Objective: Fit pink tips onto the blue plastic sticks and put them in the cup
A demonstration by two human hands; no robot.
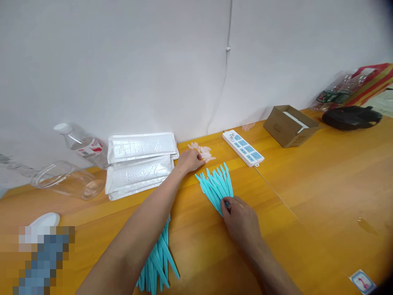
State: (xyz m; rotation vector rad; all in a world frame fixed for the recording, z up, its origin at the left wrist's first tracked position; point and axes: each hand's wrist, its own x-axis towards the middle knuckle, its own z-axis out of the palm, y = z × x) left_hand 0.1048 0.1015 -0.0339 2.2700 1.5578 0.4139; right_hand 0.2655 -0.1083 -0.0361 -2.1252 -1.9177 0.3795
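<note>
My left hand [190,160] reaches to a small pile of pale pink, translucent pieces [205,151] near the wall. Its fingers are closed at the near edge of the pile, and what they hold, if anything, is hidden. A fanned bundle of slim teal strips [215,183] with tapered tips lies just in front of that pile. Thumb and fingers of my right hand [241,217] pinch the bundle's near right end. More teal strips [158,262] lie in a second heap, partly covered by my left forearm.
Silvery padded packets [139,174] are stacked left of my hand, beside a plastic bottle [86,145] and a clear jar [69,180] on its side. A white power strip [243,148], a cardboard box [287,127] and a black bag [351,118] stretch along the right.
</note>
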